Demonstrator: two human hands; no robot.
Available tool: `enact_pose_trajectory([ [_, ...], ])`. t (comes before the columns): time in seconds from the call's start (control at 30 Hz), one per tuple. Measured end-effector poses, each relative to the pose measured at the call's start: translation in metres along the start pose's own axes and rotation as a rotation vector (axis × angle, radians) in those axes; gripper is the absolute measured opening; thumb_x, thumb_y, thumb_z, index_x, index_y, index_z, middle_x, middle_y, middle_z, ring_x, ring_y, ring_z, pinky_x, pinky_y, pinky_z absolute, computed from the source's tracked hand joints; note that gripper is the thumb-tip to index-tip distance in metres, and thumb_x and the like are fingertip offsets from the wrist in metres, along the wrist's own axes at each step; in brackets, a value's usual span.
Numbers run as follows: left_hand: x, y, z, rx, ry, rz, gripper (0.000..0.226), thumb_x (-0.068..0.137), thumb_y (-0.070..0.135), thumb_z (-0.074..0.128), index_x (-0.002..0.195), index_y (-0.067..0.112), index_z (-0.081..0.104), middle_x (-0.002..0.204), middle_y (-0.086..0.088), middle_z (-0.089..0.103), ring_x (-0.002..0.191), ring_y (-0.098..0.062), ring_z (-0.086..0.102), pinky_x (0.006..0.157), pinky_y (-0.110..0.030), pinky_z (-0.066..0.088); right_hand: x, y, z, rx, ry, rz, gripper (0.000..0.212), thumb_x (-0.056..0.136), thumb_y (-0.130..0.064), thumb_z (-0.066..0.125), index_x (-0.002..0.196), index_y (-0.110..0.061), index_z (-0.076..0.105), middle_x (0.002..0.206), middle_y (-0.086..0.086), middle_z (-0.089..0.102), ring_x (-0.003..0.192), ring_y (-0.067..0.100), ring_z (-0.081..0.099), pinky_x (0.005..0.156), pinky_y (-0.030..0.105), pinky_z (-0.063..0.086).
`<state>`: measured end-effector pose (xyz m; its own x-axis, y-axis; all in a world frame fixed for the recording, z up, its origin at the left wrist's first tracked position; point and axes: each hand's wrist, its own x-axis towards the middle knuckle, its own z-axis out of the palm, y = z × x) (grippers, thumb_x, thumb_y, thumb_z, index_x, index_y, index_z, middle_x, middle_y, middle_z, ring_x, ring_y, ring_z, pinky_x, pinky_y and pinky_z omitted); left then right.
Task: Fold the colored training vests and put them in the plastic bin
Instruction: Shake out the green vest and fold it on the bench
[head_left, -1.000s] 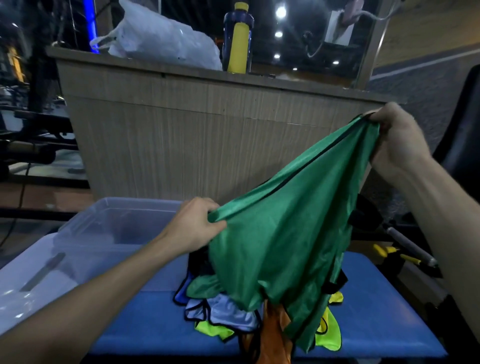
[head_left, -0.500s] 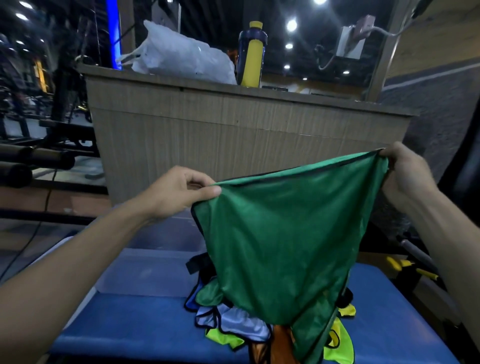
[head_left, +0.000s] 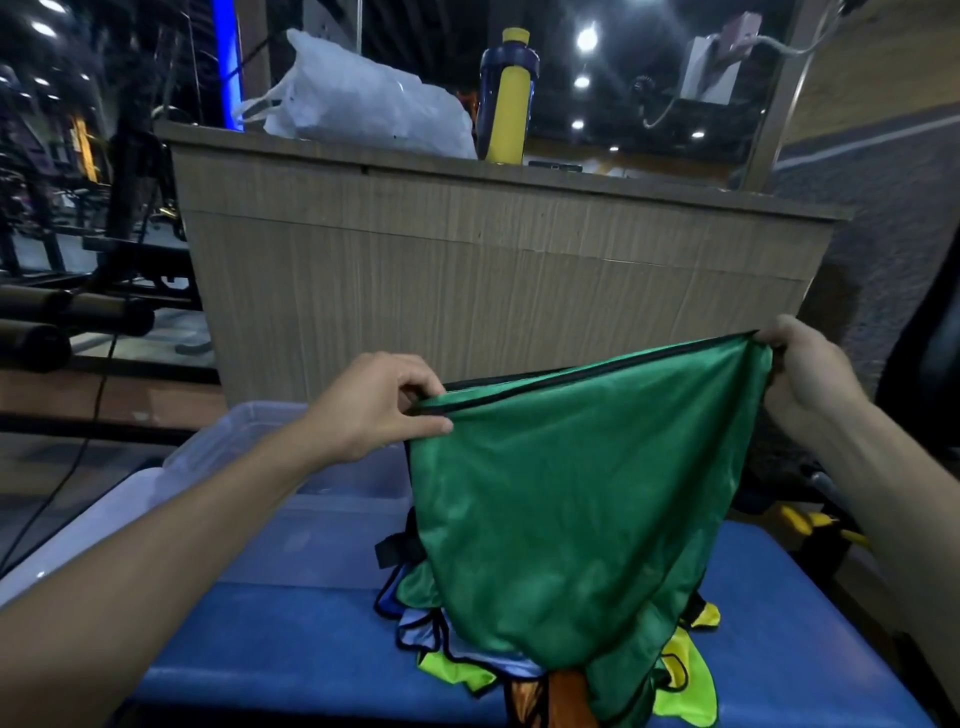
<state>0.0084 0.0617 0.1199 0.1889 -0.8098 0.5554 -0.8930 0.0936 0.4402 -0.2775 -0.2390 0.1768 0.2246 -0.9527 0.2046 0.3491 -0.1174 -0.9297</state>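
holding the green training vest (head_left: 582, 499) up by its black-trimmed top edge, we pinch one corner with the left hand (head_left: 374, 405), thumb and curled fingers closed on the cloth; the right hand (head_left: 805, 379) grips the other corner, fingers wrapped round it; the vest hangs over the pile of vests (head_left: 467, 654), blue, yellow-green and orange, on the blue worktop (head_left: 291, 644); the clear plastic bin (head_left: 311, 525) sits just left of the pile; behind stands a wooden counter (head_left: 493, 280) carrying a white plastic bag (head_left: 358, 104) and a yellow bottle (head_left: 509, 98).
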Motion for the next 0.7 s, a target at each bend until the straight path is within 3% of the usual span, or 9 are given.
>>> enact_pose_trajectory([
  [0.07, 0.001, -0.002, 0.004, 0.046, 0.047, 0.058, 0.017, 0.084, 0.038, 0.079, 0.083, 0.023, 0.072, 0.086, 0.012, 0.067, 0.078, -0.008, 0.066, 0.070, -0.031, 0.052, 0.003, 0.003, -0.001, -0.028, 0.031, 0.004, 0.021, 0.058, -0.016, 0.062, 0.079, -0.012, 0.063, 0.073, 0.006, 0.055, 0.059, 0.018, 0.053, 0.059, 0.033, 0.043],
  [0.17, 0.002, -0.006, 0.008, 0.029, 0.090, 0.061, 0.037, 0.095, 0.046, 0.056, 0.083, 0.015, 0.071, 0.088, 0.007, 0.066, 0.078, -0.012, 0.064, 0.071, -0.034, 0.050, 0.003, 0.008, -0.004, -0.052, 0.035, 0.022, 0.024, 0.060, -0.018, 0.064, 0.082, -0.011, 0.066, 0.085, 0.010, 0.057, 0.064, 0.021, 0.055, 0.067, 0.039, 0.043],
  [0.37, 0.002, -0.010, 0.005, 0.008, -0.024, 0.086, 0.043, 0.103, 0.052, 0.037, 0.073, 0.025, 0.052, 0.095, 0.008, 0.060, 0.082, -0.013, 0.060, 0.077, -0.026, 0.046, 0.003, 0.010, -0.009, 0.022, -0.018, 0.023, 0.031, 0.068, -0.015, 0.061, 0.098, -0.008, 0.066, 0.088, 0.009, 0.061, 0.066, 0.020, 0.061, 0.070, 0.035, 0.051],
  [0.47, 0.005, -0.011, -0.002, -0.108, -0.053, 0.056, 0.050, 0.101, 0.051, 0.042, 0.077, 0.011, 0.060, 0.096, 0.002, 0.061, 0.083, -0.011, 0.059, 0.080, -0.027, 0.045, 0.003, 0.005, -0.013, 0.097, -0.116, 0.017, 0.035, 0.071, -0.013, 0.057, 0.105, -0.009, 0.063, 0.104, 0.012, 0.061, 0.083, 0.024, 0.063, 0.081, 0.034, 0.055],
  [0.53, 0.008, -0.010, -0.009, -0.257, -0.018, -0.011, 0.051, 0.100, 0.046, 0.054, 0.084, 0.000, 0.068, 0.097, -0.008, 0.067, 0.086, -0.020, 0.064, 0.082, -0.036, 0.049, 0.000, 0.000, -0.017, 0.123, -0.204, 0.012, 0.031, 0.073, -0.015, 0.057, 0.103, -0.009, 0.063, 0.102, 0.011, 0.062, 0.088, 0.025, 0.063, 0.093, 0.038, 0.050],
  [0.6, 0.008, -0.003, -0.016, -0.434, 0.054, -0.102, 0.031, 0.095, 0.034, 0.068, 0.090, 0.005, 0.078, 0.098, -0.010, 0.075, 0.091, -0.018, 0.069, 0.084, -0.032, 0.055, -0.006, -0.004, -0.022, 0.110, -0.319, 0.012, 0.031, 0.070, -0.018, 0.065, 0.099, -0.011, 0.062, 0.098, 0.009, 0.061, 0.088, 0.024, 0.063, 0.094, 0.038, 0.049],
  [0.67, 0.009, 0.010, -0.026, -0.588, 0.103, -0.188, 0.015, 0.082, 0.025, 0.073, 0.083, 0.013, 0.082, 0.092, -0.008, 0.078, 0.086, -0.013, 0.072, 0.079, -0.023, 0.057, -0.009, -0.007, -0.030, 0.079, -0.428, 0.016, 0.054, 0.053, -0.026, 0.083, 0.100, -0.012, 0.061, 0.097, 0.009, 0.059, 0.088, 0.023, 0.061, 0.092, 0.037, 0.048],
  [0.7, 0.010, 0.017, -0.033, -0.645, 0.111, -0.218, 0.013, 0.078, 0.025, 0.074, 0.079, 0.014, 0.082, 0.087, -0.006, 0.078, 0.080, -0.011, 0.072, 0.074, -0.020, 0.057, -0.013, -0.011, -0.033, 0.064, -0.481, 0.012, 0.055, 0.050, -0.031, 0.087, 0.095, -0.013, 0.061, 0.093, 0.008, 0.058, 0.083, 0.021, 0.059, 0.088, 0.035, 0.049],
])
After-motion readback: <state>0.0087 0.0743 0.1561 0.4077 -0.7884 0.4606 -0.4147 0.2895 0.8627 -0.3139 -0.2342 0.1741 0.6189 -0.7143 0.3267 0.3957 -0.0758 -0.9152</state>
